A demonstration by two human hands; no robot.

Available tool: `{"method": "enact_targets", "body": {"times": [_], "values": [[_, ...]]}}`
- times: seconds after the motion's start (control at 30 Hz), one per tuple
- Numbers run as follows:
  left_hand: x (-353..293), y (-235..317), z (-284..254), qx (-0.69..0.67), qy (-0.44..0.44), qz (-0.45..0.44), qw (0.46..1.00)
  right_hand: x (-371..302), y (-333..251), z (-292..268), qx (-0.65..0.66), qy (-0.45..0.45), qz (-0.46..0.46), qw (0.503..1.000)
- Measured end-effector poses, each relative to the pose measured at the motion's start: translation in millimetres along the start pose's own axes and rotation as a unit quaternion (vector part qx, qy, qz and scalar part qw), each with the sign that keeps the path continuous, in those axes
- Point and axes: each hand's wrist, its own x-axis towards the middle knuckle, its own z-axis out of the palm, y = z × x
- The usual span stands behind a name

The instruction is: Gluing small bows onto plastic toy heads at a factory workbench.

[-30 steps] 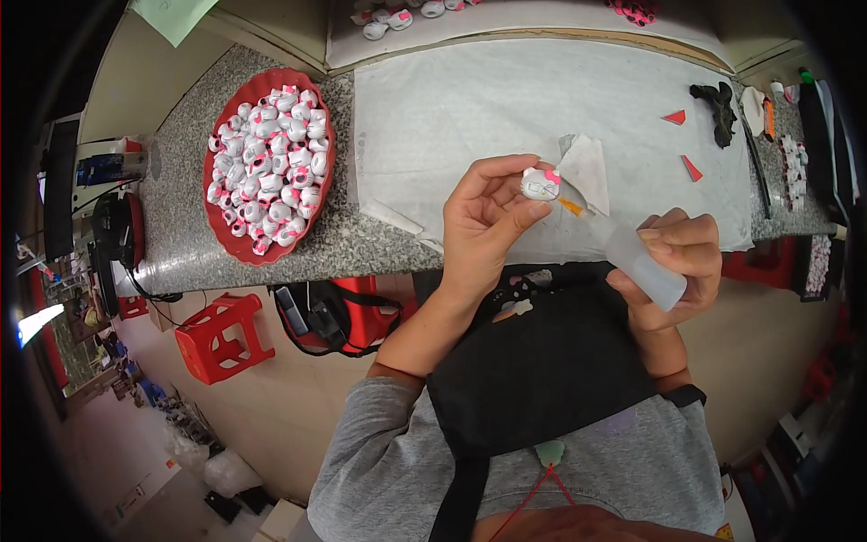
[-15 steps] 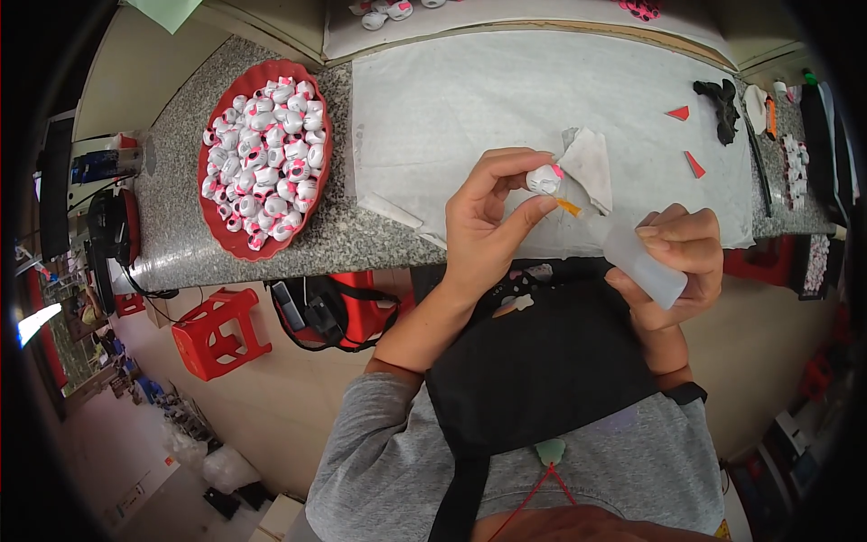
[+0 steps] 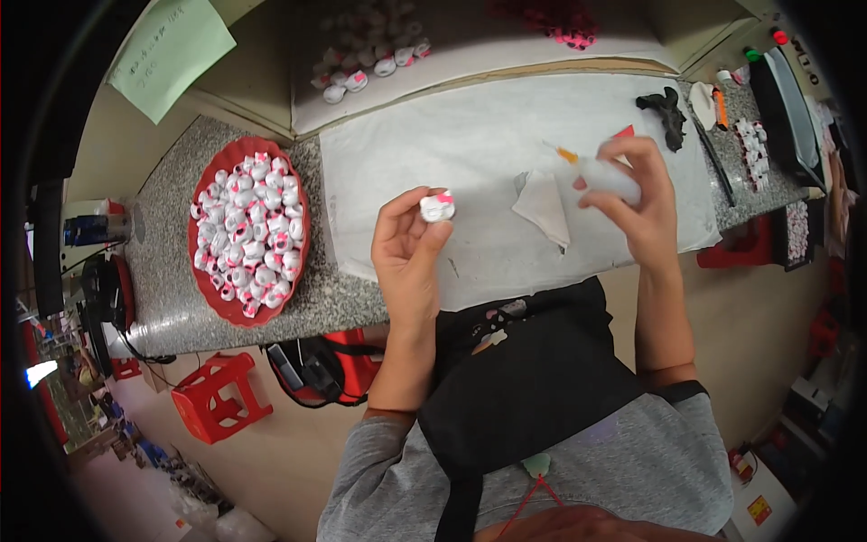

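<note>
Between thumb and fingers, my left hand [image 3: 405,248] pinches a small white figurine piece [image 3: 437,206] with a pink patch, above the white sheet [image 3: 379,172]. To its right, my right hand [image 3: 643,203] grips a translucent squeeze bottle [image 3: 610,179], somewhat blurred, whose orange needle tip [image 3: 566,154] points up and left. A folded whitish cloth [image 3: 544,208] lies on the sheet between my two hands. At the left, a red scalloped tray [image 3: 200,271] is heaped with similar white-and-pink pieces [image 3: 248,230].
A black crumpled item [image 3: 664,117] and a red piece [image 3: 625,132] lie near the sheet's far right. More white pieces [image 3: 386,67] and pink parts [image 3: 569,34] stand on the back shelf. A red stool [image 3: 217,397] is below the counter's left side.
My hands have moved apart: the left went left with the figurine piece, the right lifted the bottle up and away. The bottle's tip now points away from the piece. The view has shifted.
</note>
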Motion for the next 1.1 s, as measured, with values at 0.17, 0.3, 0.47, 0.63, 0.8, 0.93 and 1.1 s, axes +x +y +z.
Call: {"method": "enact_targets", "body": {"times": [0.17, 0.3, 0.47, 0.63, 0.8, 0.93, 1.1], "values": [[2, 6, -2, -0.018, 0.022, 0.009, 1.0, 79, 17, -27, -0.116, -0.049, 0.06, 0.99], [1, 6, -1, -0.019, 0.017, 0.008, 1.0, 147, 41, -23, -0.355, 0.008, 0.084, 0.931], [0, 8, -5, -0.009, 0.017, 0.017, 1.0, 211, 96, -12, -0.557, 0.047, -0.197, 0.805], [-2, 8, -5, -0.001, 0.017, 0.006, 1.0, 229, 108, -3, -0.598, 0.122, -0.322, 0.724], [-1, 8, -4, -0.008, 0.018, -0.001, 1.0, 181, 59, 3, -0.542, 0.034, -0.116, 0.832], [2, 6, 1, -0.004, 0.003, -0.005, 1.0, 131, 25, 8, -0.282, -0.07, -0.001, 0.957], [1, 1, 11, 0.069, -0.036, 0.021, 0.997, 39, -7, 26, -0.04, -0.135, 0.076, 0.987]]}}
